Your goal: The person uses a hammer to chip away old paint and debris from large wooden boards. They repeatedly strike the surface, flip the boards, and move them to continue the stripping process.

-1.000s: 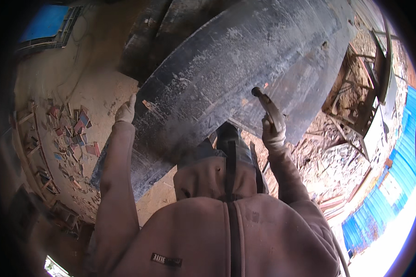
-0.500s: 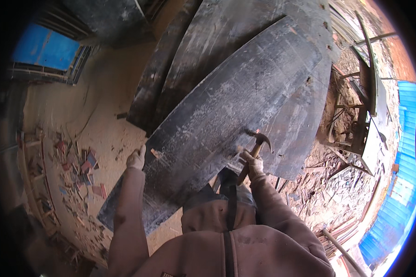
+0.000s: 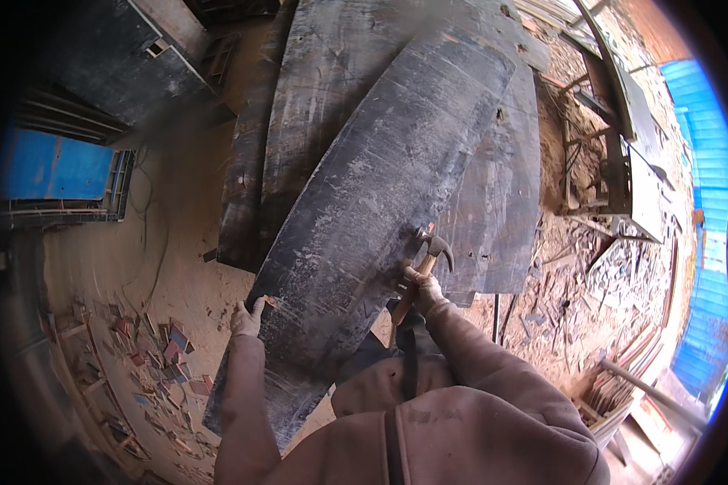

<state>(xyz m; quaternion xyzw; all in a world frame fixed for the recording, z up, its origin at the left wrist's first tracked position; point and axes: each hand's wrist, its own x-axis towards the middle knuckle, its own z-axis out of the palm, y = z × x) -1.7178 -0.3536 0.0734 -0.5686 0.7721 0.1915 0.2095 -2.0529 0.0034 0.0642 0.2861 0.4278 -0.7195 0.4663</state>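
Observation:
A long, dark, scuffed board (image 3: 380,202) lies slanted across a stack of similar dark boards (image 3: 315,89). My gloved left hand (image 3: 247,318) grips its left edge near the lower end. My gloved right hand (image 3: 423,289) presses on the board's right edge and holds a claw hammer (image 3: 425,257) by its wooden handle, the metal head pointing up and right. My dusty brown sleeves and jacket fill the lower part of the view.
Sandy ground with small wood offcuts (image 3: 150,356) lies to the left. A blue panel (image 3: 52,166) stands far left. Wood scraps and debris (image 3: 574,299) cover the right side, beside a metal frame (image 3: 615,162) and a blue corrugated fence (image 3: 704,137).
The board has dropped away from me and now lies lower on the stack. Both hands have followed it down, the right still holding the hammer.

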